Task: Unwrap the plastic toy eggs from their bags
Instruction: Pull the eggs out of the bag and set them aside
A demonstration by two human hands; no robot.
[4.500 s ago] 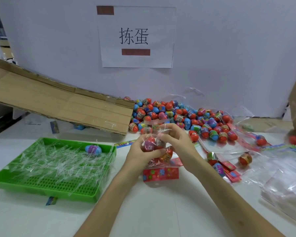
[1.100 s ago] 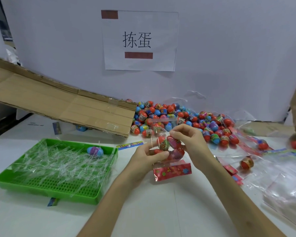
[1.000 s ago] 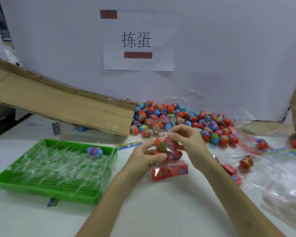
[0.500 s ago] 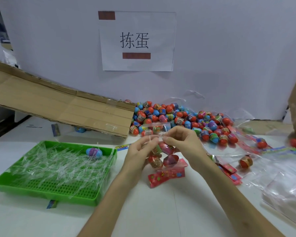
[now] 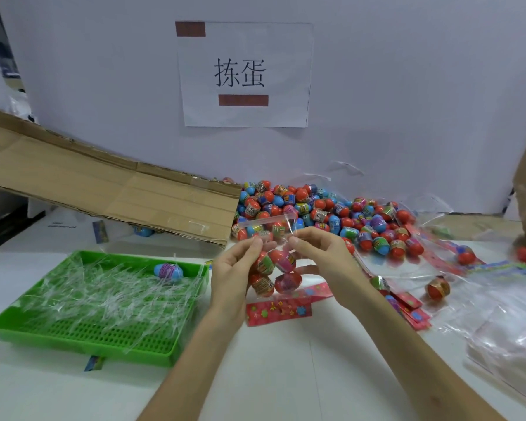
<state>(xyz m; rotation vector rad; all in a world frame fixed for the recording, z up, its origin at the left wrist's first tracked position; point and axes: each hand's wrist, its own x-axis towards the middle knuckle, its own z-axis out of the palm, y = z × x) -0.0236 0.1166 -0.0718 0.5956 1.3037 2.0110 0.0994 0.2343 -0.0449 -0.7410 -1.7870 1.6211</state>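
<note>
Left, tray (image 5: pixel 104 354) — behind right, egg pile (image 5: pixel 316 208).

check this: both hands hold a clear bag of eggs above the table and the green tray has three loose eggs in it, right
Not quite: the head view shows one loose egg, blue and purple, in the green tray, among clear plastic strips. The rest holds: left hand and right hand pinch the clear bag of eggs above the table.

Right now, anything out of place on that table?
One blue-and-purple egg lies in the green tray among the clear plastic strips; the tray otherwise holds only wrapping, while the egg pile is by the wall. Another blue egg sits half under the cardboard flap.
</note>
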